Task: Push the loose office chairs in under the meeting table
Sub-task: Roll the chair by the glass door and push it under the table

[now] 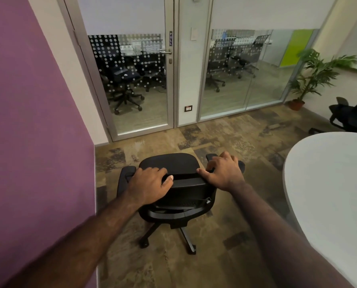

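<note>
Chair: a black office chair (173,183) on castors is seen from behind and above, standing on the mottled brown floor (225,138) with its seat turned toward the glass wall.
Chair position: the chair is set out in the open floor, to the left of the table and apart from it; no part of it is under the tabletop.
Left hand: the left hand (148,183) is laid over the left end of the backrest's top edge; the fingers are curled over the edge, with the thumb (166,180) stretched along the rim, so the backrest is gripped.
Right hand: the right hand (223,173) is placed on the right end of the backrest's top edge; the fingers are bent down over the far side and the thumb (202,172) is pointed inward along the rim, so the backrest is held here too.
Armrests: the left armrest (127,171) is seen just beside the left hand; the right armrest (241,164) is partly hidden behind the right hand.
Table: a rounded white table (329,183) is seen at the right edge.
Second chair: another black chair (348,115) is seen beyond the table's far end.
Surroundings: a purple wall (38,121) is at the left, a glass door (132,80) marked PULL is ahead, and a potted plant (317,75) is stood in the far right corner.
</note>
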Tool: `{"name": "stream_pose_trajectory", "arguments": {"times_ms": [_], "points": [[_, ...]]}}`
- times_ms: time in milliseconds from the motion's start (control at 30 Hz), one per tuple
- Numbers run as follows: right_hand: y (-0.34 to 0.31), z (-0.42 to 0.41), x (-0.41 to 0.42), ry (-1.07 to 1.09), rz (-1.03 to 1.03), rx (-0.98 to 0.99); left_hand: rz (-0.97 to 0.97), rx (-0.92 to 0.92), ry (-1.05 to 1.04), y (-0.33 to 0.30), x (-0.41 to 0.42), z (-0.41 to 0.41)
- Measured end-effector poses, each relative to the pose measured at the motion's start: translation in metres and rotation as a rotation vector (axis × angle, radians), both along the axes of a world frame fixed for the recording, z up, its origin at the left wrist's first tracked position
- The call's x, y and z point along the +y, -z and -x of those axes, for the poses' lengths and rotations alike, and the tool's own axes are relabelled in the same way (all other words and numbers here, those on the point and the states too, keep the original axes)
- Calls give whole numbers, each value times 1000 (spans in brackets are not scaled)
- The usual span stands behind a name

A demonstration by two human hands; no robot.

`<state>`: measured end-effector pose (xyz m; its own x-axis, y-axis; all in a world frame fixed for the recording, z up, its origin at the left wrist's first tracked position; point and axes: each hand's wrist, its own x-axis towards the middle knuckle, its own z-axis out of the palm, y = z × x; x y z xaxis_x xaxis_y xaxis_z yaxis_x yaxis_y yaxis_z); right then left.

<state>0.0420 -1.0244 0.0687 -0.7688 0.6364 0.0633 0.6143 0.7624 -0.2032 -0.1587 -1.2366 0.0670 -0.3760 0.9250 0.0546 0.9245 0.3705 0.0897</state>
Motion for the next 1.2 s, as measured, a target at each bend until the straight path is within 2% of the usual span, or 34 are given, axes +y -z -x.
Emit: {"name": "stream_pose_trajectory", "arguments": {"times_ms": [133,267,533,700,1200], "points": [[-5,-7,-7,34,154,45,0,-8,51,1,0,4],[-3,-18,-19,73,97,53,-14,-2,92,3,1,3],[-8,-43,-39,150,168,48,-36,-12,192,1,2,-3],[-6,-64,-61,214,135,110,-17,-43,260,-2,5,-9],[-9,-124,-136,534,58,148,-4,-93,545,-14,23,-44]]}}
